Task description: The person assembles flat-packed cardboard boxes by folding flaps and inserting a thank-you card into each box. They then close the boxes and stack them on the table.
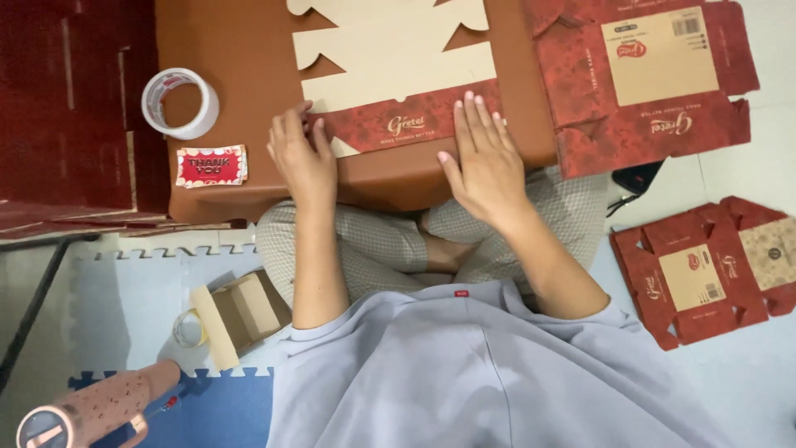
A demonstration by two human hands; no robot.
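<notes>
Pressing down with both palms, I hold a flat box blank (390,83) on the brown table (232,66). Its red printed flap lies folded toward me along the near edge. My left hand (303,158) is open, fingers spread over the flap's left end, where a cream corner pokes out. My right hand (485,162) is open too, flat on the flap's right end and partly on the table. Neither hand grips anything.

A tape roll (180,103) stands well to the left, with a red card (211,166) near it. Two more blanks lie to my right, one (647,75) overhanging the table, one (705,270) on the floor.

I think the crease could come out crooked, since my hands sit at different heights on the flap. If I ease off on one side, the card may spring back or the blank may slide on the smooth top.
</notes>
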